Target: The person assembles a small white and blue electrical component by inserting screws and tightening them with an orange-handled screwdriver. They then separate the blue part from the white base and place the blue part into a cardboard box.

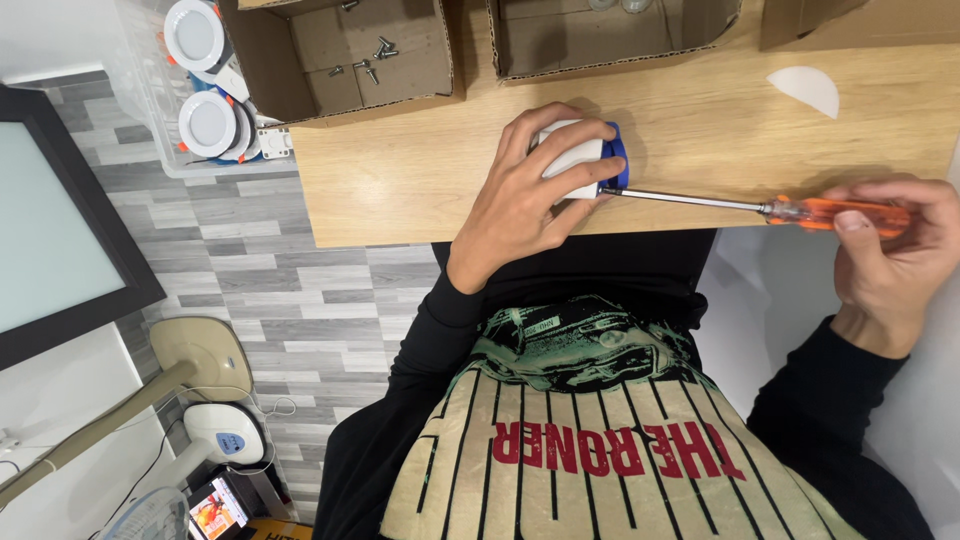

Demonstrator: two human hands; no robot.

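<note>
1. Head view looks straight down on a wooden tabletop (420,180), with both of the person's hands working at its near edge.
2. A small white lamp housing with a blue fitting (585,160) is pressed down on the tabletop near the edge, seemingly so that it cannot turn or slide.
3. The left hand (525,195) is laid over the housing, fingers curled round its far side and thumb along the near side; its grip is clamped on the housing.
4. An orange-handled screwdriver (790,208) is held almost level with the tabletop, its metal shaft pointing left and its tip set against the blue fitting on the housing's right side.
5. The right hand (890,255) is closed round the orange handle, off the tabletop's edge, so the tool can be driven sideways into the fitting; its grip is shut tight on the handle.
6. A cardboard box (350,55) with loose screws is kept just beyond the housing, within reach.
7. A second cardboard box (610,40) stands to its right.
8. A clear bin of round white lamps (200,95) sits off the tabletop's left end.
9. A white half-disc (808,88) lies apart on the wood, to the right.
</note>
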